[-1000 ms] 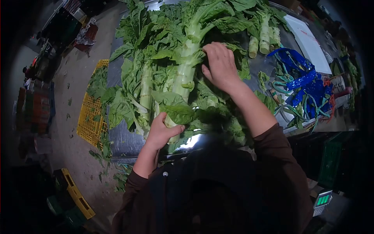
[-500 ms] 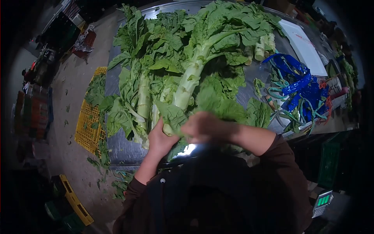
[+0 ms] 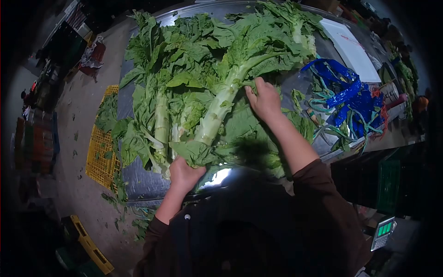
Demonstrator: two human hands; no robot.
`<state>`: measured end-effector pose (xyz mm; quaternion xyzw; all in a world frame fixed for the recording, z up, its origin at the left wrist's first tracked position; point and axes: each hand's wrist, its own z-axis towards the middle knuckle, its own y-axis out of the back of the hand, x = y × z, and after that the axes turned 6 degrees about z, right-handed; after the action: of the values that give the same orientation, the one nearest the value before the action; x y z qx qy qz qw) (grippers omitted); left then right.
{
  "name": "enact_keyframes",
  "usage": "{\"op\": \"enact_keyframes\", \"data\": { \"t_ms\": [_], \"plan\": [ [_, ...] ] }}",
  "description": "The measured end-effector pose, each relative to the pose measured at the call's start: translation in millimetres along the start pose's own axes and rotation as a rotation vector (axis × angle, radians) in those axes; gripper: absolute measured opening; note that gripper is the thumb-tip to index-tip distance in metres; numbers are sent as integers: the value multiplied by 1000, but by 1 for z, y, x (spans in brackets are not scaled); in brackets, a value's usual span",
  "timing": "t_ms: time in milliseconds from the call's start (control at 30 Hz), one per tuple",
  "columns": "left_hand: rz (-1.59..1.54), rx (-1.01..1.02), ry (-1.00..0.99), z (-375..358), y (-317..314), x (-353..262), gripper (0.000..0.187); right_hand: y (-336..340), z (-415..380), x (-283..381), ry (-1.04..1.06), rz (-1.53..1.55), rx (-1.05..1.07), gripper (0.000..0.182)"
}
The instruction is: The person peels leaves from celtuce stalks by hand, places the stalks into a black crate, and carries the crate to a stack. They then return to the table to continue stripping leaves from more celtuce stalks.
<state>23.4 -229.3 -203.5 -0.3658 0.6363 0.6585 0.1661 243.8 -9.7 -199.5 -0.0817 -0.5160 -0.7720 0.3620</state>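
A thick pale-green celtuce stalk [image 3: 217,111] with a leafy top lies slanting across the metal table. My left hand [image 3: 184,176] is closed around its lower end, where a loose leaf [image 3: 194,153] partly covers the grip. Along the right side of the stalk, my right hand [image 3: 266,99] has its fingers curled in at a leaf's base; the fingertips are partly hidden. Another celtuce [image 3: 161,120] lies on the left, with heaped leaves around it. Broad leaves [image 3: 244,127] lie beneath my right forearm.
Blue plastic strips [image 3: 346,87] and green ties lie tangled on the right of the metal table [image 3: 147,187], near a white board [image 3: 353,48]. A yellow crate [image 3: 99,157] with leaves on it stands left. A device with a lit green screen [image 3: 384,231] is at lower right.
My right hand has moved from the stalk's lower end up and right to a leaf higher on the stalk. My left hand keeps its hold at the base.
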Motion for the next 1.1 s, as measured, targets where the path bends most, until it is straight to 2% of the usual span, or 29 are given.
{"op": "enact_keyframes", "data": {
  "t_ms": [33, 100, 167, 200, 267, 300, 367, 433, 500, 567, 700, 733, 767, 800, 833, 900, 933, 1000, 1033, 1100],
  "plan": [
    [26, -59, -8, 0, 1, -5, 54, -1, -5, 4, 0, 2, 5, 32],
    [53, -116, -13, 2, 1, -7, 53, -1, -25, 18, -48, 127, 237, 26],
    [216, -267, -167, 6, -4, 2, 58, 7, -43, 39, 238, 37, 592, 23],
    [215, -267, -166, 8, -5, 5, 58, 8, -54, 46, 237, 36, 593, 23],
    [356, -330, -248, 11, -8, 13, 57, 12, -68, 59, 617, 243, 775, 32],
    [354, -328, -246, 11, -9, 15, 57, 18, -63, 62, 615, 243, 778, 32],
    [488, -369, -327, 9, -10, 19, 62, 29, -41, 62, 277, 497, 416, 39],
    [540, -343, -336, 3, -10, 18, 62, 19, -14, 38, -169, 326, 248, 43],
    [590, -319, -348, -3, -13, 13, 62, 9, 6, 14, -356, 112, 130, 40],
    [622, -291, -223, -10, -17, 6, 63, 3, 7, 7, -376, 28, 129, 39],
    [463, -266, -183, -10, -11, 30, 74, 5, -3, 2, -411, -59, 173, 35],
    [360, -74, -109, -5, -9, 56, 72, 5, -5, 0, -412, -62, 171, 35],
    [256, 115, -35, -1, -4, 57, 71, 5, -8, -1, -296, -62, 106, 35],
    [305, 150, 98, -5, -3, 55, 63, 5, -10, -1, -182, -60, 43, 37],
    [306, 151, 98, -7, -2, 53, 63, 4, -10, 0, -182, -60, 43, 37],
    [341, -12, -117, -9, 2, 36, 60, 7, -5, 12, 25, -159, -58, 46],
    [343, -11, -124, -10, 5, 27, 60, 4, -3, 13, 21, -161, -64, 46],
    [527, -209, -195, -18, 9, 13, 56, -2, -3, 12, 25, -342, -10, 53],
    [526, -208, -198, -18, 12, 7, 56, -3, -5, 13, 23, -344, -12, 53],
    [631, -365, -435, -16, 16, -1, 53, -3, -12, 16, -154, -346, 151, 58]
  ]
}}
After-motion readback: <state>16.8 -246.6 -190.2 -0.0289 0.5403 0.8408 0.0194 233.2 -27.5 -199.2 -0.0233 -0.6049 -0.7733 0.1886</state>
